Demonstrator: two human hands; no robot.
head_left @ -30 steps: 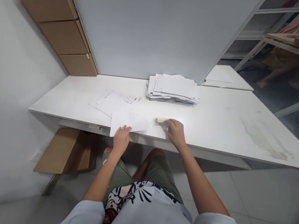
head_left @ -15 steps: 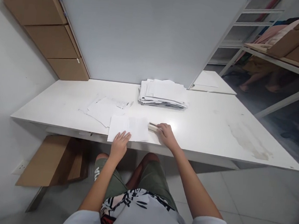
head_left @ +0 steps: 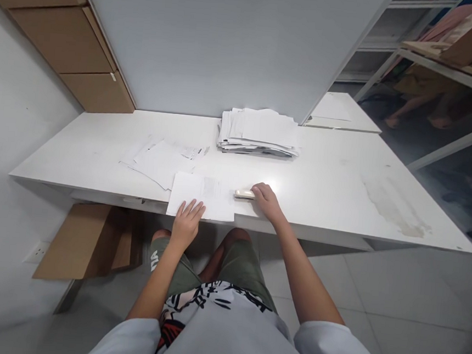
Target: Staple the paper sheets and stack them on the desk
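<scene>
A white sheet of paper (head_left: 218, 194) with faint print lies at the table's front edge. My left hand (head_left: 187, 222) rests on its lower left part, fingers stretched out flat. My right hand (head_left: 266, 200) is closed round the rear of a small cream stapler (head_left: 244, 194). The stapler's front end points left and meets the paper's right edge; whether the paper sits between its jaws I cannot tell. Left of the sheet are some loose papers (head_left: 159, 156), and behind it stands a thick stack of papers (head_left: 260, 132).
The white table (head_left: 322, 179) has a brownish stain on its right side. A white board (head_left: 231, 44) stands along its back. Cardboard boxes (head_left: 98, 92) are stacked at the back left, and an open carton (head_left: 71, 240) sits under the table. A shelf rack (head_left: 455, 72) stands at right.
The stapler has turned in my right hand, so its long side now faces me. My left hand stays on the paper. The view has tilted down a little.
</scene>
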